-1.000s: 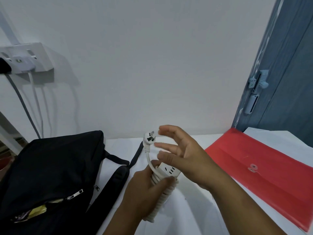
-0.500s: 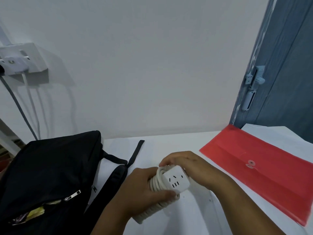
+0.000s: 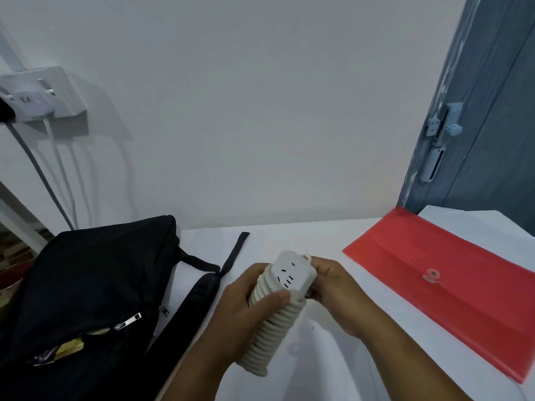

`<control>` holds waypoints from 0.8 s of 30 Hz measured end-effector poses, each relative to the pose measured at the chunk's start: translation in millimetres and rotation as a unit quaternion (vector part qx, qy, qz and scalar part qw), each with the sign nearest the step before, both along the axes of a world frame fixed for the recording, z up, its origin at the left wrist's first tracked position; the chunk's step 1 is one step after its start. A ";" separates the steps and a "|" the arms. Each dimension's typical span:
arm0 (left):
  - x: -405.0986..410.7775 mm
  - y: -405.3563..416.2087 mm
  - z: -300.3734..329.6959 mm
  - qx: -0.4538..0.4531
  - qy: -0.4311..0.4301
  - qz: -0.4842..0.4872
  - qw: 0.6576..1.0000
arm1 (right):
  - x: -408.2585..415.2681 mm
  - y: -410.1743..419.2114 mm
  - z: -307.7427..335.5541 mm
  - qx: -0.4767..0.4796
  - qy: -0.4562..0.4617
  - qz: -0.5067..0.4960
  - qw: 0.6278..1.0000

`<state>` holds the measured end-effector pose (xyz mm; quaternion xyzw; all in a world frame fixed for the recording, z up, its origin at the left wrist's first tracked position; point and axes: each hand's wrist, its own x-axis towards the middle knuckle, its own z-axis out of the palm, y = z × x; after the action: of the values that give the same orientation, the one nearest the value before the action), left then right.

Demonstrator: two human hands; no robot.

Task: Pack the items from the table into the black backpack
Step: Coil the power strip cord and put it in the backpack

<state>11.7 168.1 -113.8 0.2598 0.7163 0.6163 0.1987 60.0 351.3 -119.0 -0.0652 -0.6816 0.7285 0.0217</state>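
Power strip (image 3: 292, 277): no readable text, only socket slots on its white face.
Red envelope (image 3: 451, 287): plain, with no print that can be read.
Black backpack (image 3: 86, 285): no logo or label legible; the wrapper showing at its zipper is too blurred to read.
Wall socket (image 3: 43, 94): nothing legible.

Both hands hold a white power strip (image 3: 291, 277) above the white table (image 3: 318, 357), its cord (image 3: 269, 337) wound round it in tight coils. The left hand (image 3: 246, 311) grips the coils, thumb across them; the right hand (image 3: 333, 287) curls round the socket end. A black backpack (image 3: 86, 285) lies to the left, its zip partly open. A red envelope (image 3: 434, 279) lies to the right.
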 end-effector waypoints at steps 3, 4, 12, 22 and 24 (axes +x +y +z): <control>6.4 1.6 -1.5 0.017 -0.041 0.019 0.999 | 4.4 -1.6 -7.7 0.018 -0.013 -0.003 1.000; 8.6 1.9 -2.3 0.021 -0.043 0.020 0.999 | 7.5 -1.8 -8.4 0.029 -0.015 0.001 0.999; 39.2 19.7 -13.7 -0.008 -0.047 0.115 0.992 | 42.2 2.8 -13.4 0.091 -0.019 0.050 0.994; 96.7 7.9 -19.9 0.037 -0.155 0.278 0.947 | 64.7 -38.2 -52.2 0.064 -0.010 0.120 0.991; 101.7 -10.9 -20.4 0.052 -0.177 0.281 0.942 | 66.1 -56.1 -53.3 0.036 -0.023 0.128 0.991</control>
<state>113.4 157.2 -134.2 -0.0553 0.6805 0.7195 0.1274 126.1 295.1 -172.3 0.0069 -0.7101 0.6990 -0.0849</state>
